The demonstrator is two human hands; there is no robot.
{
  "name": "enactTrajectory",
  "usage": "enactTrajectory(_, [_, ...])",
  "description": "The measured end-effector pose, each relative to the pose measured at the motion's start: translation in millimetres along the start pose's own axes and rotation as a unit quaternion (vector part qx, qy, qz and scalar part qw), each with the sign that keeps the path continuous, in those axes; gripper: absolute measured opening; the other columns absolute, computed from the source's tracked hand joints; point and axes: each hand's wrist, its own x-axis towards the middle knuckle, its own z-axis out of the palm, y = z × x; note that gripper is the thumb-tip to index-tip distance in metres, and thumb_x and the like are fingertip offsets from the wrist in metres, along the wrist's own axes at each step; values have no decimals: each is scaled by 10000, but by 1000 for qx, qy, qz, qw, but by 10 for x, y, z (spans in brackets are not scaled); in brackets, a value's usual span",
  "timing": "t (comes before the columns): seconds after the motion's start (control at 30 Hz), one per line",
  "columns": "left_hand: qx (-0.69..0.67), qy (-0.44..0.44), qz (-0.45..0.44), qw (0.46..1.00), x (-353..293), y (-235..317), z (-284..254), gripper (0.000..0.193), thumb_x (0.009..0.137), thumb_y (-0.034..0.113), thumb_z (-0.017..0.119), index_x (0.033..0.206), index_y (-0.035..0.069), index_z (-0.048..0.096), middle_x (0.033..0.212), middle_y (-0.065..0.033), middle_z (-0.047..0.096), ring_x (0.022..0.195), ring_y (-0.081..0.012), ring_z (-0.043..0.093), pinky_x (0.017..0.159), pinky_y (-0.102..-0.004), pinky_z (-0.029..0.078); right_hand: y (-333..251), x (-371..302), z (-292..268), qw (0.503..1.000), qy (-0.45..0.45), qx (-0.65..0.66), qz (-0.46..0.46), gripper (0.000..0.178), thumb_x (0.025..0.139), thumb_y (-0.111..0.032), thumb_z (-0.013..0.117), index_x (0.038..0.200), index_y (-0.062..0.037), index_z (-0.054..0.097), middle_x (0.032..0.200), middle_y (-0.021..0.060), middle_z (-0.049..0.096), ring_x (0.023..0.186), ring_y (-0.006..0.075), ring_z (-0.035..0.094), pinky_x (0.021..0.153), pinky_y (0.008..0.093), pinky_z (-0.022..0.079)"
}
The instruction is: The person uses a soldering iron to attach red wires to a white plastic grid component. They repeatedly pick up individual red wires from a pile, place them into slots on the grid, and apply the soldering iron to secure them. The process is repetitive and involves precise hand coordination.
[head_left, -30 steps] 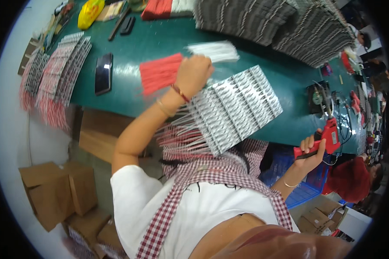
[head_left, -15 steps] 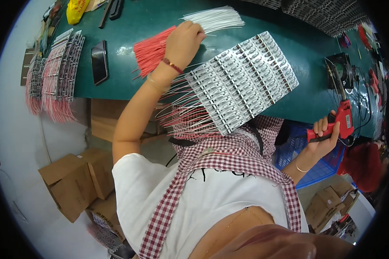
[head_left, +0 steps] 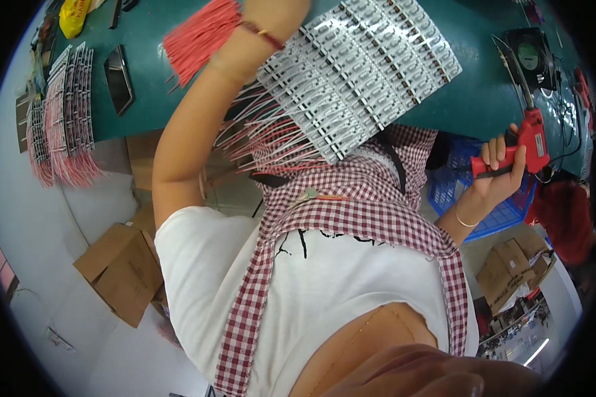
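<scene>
My right hand (head_left: 500, 165) is wrapped round the red handle of a soldering gun (head_left: 531, 139), whose long tip points up and away over the bench. My left hand (head_left: 278, 12) reaches to the far side and is cut off by the upper edge, so its fingers are hidden. Beside it on the left lies a bundle of red wires (head_left: 202, 36). A silvery panel of small circuit boards (head_left: 364, 66) lies at a slant below and right of the left hand. Red and white wires (head_left: 268, 129) trail from its left edge over the bench's near edge.
On the green bench (head_left: 149, 73) a black phone (head_left: 118, 79) lies at the left, beside stacked wired boards (head_left: 69, 106). A black device (head_left: 531, 58) and cables are at the right. Below stand a blue basket (head_left: 460, 192) and cardboard boxes (head_left: 122, 268).
The whole view has shifted, so the bench sits higher and the white wire bundle is out of sight. My left hand has gone to the upper edge. The right still holds the soldering gun.
</scene>
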Motion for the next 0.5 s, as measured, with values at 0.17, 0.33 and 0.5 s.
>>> enactTrajectory(0.17, [-223, -156, -64, 960, -700, 129, -640, 106, 817, 130, 670, 835, 27, 651, 810, -113, 630, 778, -296, 587, 665, -397, 456, 115, 45, -46, 999, 11, 35, 24, 430, 984, -240, 460, 1258, 91, 439, 689, 44, 435, 540, 86, 378, 522, 233, 325])
enactTrajectory(0.33, [-207, -92, 25, 974, -1034, 186, -733, 81, 787, 97, 688, 846, 48, 660, 838, -80, 639, 809, -287, 596, 728, -407, 454, 232, 159, 139, 998, -8, 48, 42, 429, 981, -238, 462, 1248, 98, 452, 684, 47, 428, 538, 92, 377, 525, 233, 329])
enactTrajectory(0.5, [33, -22, -56, 998, -845, -700, -591, 228, 830, 131, 655, 1046, 58, 648, 1068, -145, 624, 1036, -327, 557, 905, -409, 422, 376, 208, 245, 984, -76, 127, 103, 453, 969, -314, 516, 1236, 50, 477, 939, 163, 563, 830, 213, 552, 758, 325, 449])
